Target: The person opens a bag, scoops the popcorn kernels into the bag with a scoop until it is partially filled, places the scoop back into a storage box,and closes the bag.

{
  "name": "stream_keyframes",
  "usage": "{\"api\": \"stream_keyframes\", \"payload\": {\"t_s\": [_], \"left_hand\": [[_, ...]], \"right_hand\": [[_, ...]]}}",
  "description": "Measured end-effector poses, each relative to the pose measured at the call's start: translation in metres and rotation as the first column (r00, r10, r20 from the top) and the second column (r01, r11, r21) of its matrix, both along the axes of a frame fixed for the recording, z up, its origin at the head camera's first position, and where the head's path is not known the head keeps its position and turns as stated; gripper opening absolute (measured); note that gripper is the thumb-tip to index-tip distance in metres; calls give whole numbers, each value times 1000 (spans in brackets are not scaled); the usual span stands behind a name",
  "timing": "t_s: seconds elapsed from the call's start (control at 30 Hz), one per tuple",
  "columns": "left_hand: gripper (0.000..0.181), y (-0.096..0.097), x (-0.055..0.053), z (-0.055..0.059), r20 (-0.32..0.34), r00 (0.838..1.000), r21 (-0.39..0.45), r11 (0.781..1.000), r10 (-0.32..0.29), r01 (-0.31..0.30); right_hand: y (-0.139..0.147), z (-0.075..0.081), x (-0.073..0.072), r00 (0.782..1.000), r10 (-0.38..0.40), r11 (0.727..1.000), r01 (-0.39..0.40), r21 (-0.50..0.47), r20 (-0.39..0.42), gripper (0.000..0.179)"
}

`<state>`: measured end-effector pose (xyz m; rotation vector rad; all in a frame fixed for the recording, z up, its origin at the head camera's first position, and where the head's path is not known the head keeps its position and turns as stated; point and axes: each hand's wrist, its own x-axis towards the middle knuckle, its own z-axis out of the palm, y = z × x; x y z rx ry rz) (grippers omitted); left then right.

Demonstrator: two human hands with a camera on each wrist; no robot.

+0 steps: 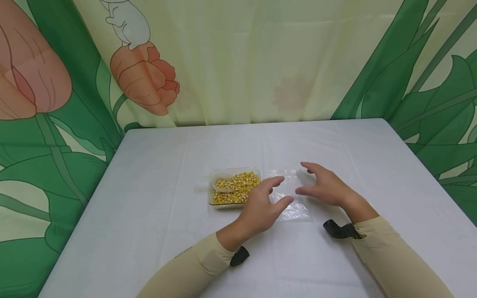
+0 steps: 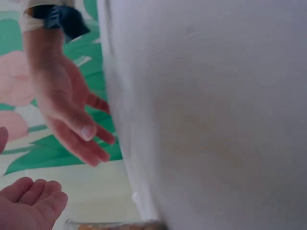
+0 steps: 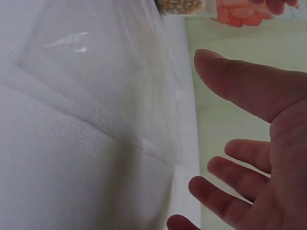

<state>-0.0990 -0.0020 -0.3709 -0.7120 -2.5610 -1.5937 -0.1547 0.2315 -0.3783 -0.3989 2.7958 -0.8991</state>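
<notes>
A clear rectangular container (image 1: 209,194) full of yellow corn kernels (image 1: 242,182) sits mid-table, with a pale translucent scoop (image 1: 220,186) lying in the corn. To its right a clear plastic bag (image 1: 296,213) lies flat on the cloth. My left hand (image 1: 261,207) hovers over the container's right front corner and the bag's left side, thumb and fingers spread, holding nothing. Over the bag's right edge my right hand (image 1: 326,186) is raised with fingers apart, also holding nothing. The right wrist view shows its thumb and fingers (image 3: 240,91) loosely extended above the bag (image 3: 110,62).
A white cloth covers the table (image 1: 123,215). Behind it hangs a curtain (image 1: 238,62) printed with flowers and leaves. Dark wrist-camera mounts (image 1: 339,229) stick out below both beige sleeves (image 1: 395,256).
</notes>
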Motion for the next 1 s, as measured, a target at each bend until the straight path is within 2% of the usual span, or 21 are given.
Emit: {"api": "stream_keyframes", "payload": {"t_s": [0.2,0.37,0.5,0.67,1.0], "left_hand": [[54,9,2,-6,91,996,-160,987,10,5],[57,12,1,-7,141,990,-212,977,28,2],[57,14,2,-6,155,988,-258,966,22,19],[57,15,4,-8,152,988,-292,956,12,34],[56,15,5,-12,231,973,-321,946,28,49]], "right_hand": [[-1,-3,-1,999,34,999,-34,12,11,90],[-3,-5,-2,997,70,997,-70,19,14,92],[-3,-8,-3,995,90,996,-91,9,31,94],[-3,-11,-5,993,112,993,-113,21,30,93],[-6,-14,-2,994,106,992,-107,69,20,84]]}}
